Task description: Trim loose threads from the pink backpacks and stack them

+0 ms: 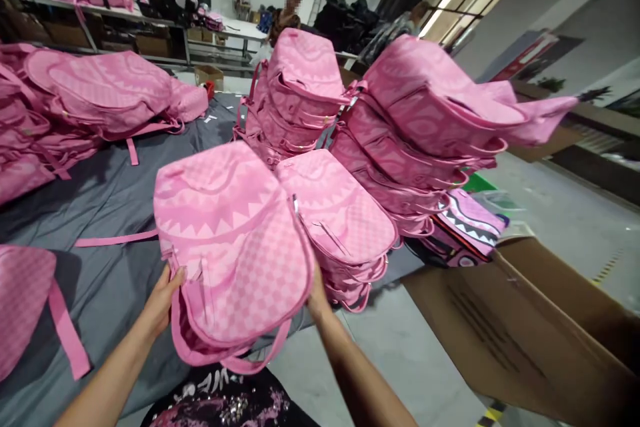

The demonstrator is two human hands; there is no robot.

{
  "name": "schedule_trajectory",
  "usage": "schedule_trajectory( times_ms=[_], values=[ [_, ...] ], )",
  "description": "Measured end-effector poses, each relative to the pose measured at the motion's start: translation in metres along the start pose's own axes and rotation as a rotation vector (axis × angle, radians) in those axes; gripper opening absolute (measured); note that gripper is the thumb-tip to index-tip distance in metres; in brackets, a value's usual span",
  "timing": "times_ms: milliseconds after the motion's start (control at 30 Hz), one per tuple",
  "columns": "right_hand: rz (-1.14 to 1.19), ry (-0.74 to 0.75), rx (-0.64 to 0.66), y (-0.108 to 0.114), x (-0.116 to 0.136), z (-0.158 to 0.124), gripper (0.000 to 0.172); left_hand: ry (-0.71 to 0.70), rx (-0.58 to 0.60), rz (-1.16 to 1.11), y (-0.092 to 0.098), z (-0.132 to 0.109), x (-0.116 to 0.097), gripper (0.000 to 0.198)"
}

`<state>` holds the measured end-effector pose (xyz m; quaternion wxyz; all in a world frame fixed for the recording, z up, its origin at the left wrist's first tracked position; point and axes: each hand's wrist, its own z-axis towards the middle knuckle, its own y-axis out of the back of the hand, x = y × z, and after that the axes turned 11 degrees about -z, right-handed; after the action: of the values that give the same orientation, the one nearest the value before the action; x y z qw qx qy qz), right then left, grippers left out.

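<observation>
A pink backpack (235, 240) with a toothed pattern and checks is held up between my two hands, its top handle loop toward me. My left hand (165, 297) grips its left side, thumb on the front and fingers partly behind. On the opposite edge, my right hand (316, 292) holds the side; most of its fingers are hidden behind the bag. Just right of it lies a low stack of matching pink backpacks (340, 213). A pink strap (117, 239) trails from the held bag over the grey cloth.
Taller stacks of pink backpacks (300, 80) (425, 93) stand behind, with more backpacks (100, 87) heaped at left. An open cardboard box (465, 327) sits at right near a purple patterned bag (470, 223). Grey cloth (115, 200) covers the table. Two people are in the background.
</observation>
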<state>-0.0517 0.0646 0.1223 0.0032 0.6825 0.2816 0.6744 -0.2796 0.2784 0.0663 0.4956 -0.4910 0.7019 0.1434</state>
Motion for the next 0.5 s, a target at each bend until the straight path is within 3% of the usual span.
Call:
schedule_trajectory(
  times_ms=[67, 133, 233, 300, 367, 433, 500],
  values=[
    [0.005, 0.147, -0.091, 0.056, 0.038, 0.016, 0.051, -0.055, 0.083, -0.088, -0.05, 0.0, -0.027, 0.062],
    [0.047, 0.279, -0.311, 0.112, 0.071, 0.029, 0.057, -0.106, 0.158, -0.187, -0.11, 0.008, -0.054, 0.057],
    [0.117, 0.357, -0.612, 0.178, 0.085, 0.027, 0.05, -0.197, 0.303, -0.272, -0.209, 0.028, -0.081, 0.049],
    [0.151, 0.292, -0.667, 0.202, 0.064, 0.011, 0.046, -0.211, 0.377, -0.298, -0.272, 0.041, -0.084, 0.046],
    [0.172, 0.156, -0.672, 0.212, 0.023, -0.011, 0.045, -0.18, 0.377, -0.304, -0.323, 0.052, -0.074, 0.048],
    [0.195, 0.008, -0.675, 0.215, -0.026, -0.034, 0.048, -0.118, 0.345, -0.255, -0.358, 0.059, -0.052, 0.053],
    [0.216, -0.107, -0.672, 0.215, -0.07, -0.052, 0.05, -0.068, 0.376, -0.146, -0.375, 0.064, -0.026, 0.061]
  ],
)
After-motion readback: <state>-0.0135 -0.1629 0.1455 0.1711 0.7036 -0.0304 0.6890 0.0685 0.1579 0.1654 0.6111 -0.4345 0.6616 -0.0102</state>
